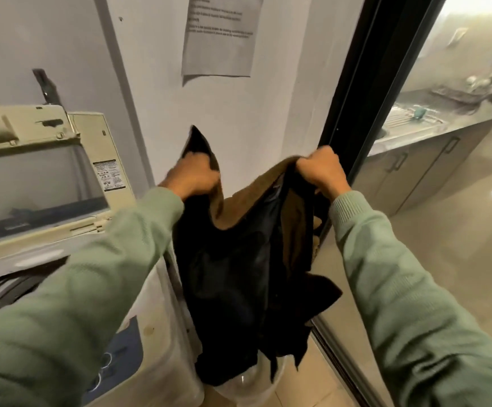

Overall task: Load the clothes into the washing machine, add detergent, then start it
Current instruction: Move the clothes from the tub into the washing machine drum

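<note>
Dark garment (pixel 238 274): black with a brown inner face, held up by its top edge, left hand (pixel 193 179) and right hand (pixel 322 170) each clenched on a bunch of cloth. It hangs beside the washing machine (pixel 162 371), right of the open tub, lid (pixel 33 177) raised. Risks: trailing hem may catch the cabinet corner when swung across; loose ends may drape outside the rim.

Printed paper notice (pixel 218 36): fixed to the white wall (pixel 253 113), lower edge curling, text too blurred to read.
Black door frame (pixel 365 83): upright, right of the notice.
Beyond the frame, hazy: steel table (pixel 432 133) with ribbed sink drainboard (pixel 400 118), a small green item (pixel 419 113) standing on it, a dish rack (pixel 456 94) behind.
Cabinet doors (pixel 415 171) with dark handles, below the table.
Glossy tiled floor (pixel 444 245), showing light reflections.
</note>
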Motion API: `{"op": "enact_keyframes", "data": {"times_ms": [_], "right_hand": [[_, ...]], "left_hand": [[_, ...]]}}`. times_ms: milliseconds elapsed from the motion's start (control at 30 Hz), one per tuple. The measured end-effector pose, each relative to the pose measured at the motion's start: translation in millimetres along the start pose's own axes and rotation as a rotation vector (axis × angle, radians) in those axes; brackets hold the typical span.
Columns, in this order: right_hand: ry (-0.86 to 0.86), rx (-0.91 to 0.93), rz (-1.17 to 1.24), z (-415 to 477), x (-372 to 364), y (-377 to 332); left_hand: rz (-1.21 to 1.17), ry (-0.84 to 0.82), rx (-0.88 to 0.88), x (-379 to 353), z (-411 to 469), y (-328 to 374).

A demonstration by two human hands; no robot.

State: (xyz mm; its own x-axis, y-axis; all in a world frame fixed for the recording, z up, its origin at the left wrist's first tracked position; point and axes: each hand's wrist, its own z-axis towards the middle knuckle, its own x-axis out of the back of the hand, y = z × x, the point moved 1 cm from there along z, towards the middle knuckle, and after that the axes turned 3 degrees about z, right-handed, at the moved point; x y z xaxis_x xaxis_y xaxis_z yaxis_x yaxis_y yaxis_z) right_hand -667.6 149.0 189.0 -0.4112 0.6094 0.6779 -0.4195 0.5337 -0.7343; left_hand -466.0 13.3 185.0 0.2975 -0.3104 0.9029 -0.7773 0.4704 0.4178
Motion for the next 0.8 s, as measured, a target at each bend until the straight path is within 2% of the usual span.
{"op": "enact_keyframes", "data": {"times_ms": [33, 100, 133, 167, 233, 300, 367, 467, 667, 733, 800], "right_hand": [[0.004, 0.053, -0.005, -1, 3, -16], [-0.004, 0.175, -0.017, -2, 10, -47], [-0.012, 0.236, -0.017, -4, 13, -59], [-0.015, 0.28, -0.006, -4, 16, -71], [-0.005, 0.329, -0.01, -4, 22, -87], [0.016, 0.33, -0.012, -2, 25, -94], [0.015, 0.315, 0.027, -2, 23, -95], [-0.039, 0.346, 0.049, -2, 12, -86], [-0.353, 0.384, 0.359, 1, 22, -34], [-0.407, 0.335, 0.261, 7, 24, 1], [-0.503, 0.179, 0.003, 13, 15, 44]], "left_hand": [[0.175, 0.028, -0.029, -5, -7, 7], [0.261, 0.202, -0.173, -14, -16, 22], [0.187, 0.235, -0.295, -16, -19, 29], [0.053, 0.182, -0.436, -16, -20, 37], [-0.304, -0.063, -0.595, -18, -21, 52], [-0.614, -0.203, -0.526, -25, -20, 66], [-0.729, -0.074, -0.393, -34, -22, 78], [-0.705, 0.22, -0.223, -51, -16, 84], [-0.865, 0.257, -0.099, -65, -3, 69], [-0.95, 0.277, -0.056, -64, -1, 64], [-1.067, 0.261, -0.045, -57, 1, 60]]}}
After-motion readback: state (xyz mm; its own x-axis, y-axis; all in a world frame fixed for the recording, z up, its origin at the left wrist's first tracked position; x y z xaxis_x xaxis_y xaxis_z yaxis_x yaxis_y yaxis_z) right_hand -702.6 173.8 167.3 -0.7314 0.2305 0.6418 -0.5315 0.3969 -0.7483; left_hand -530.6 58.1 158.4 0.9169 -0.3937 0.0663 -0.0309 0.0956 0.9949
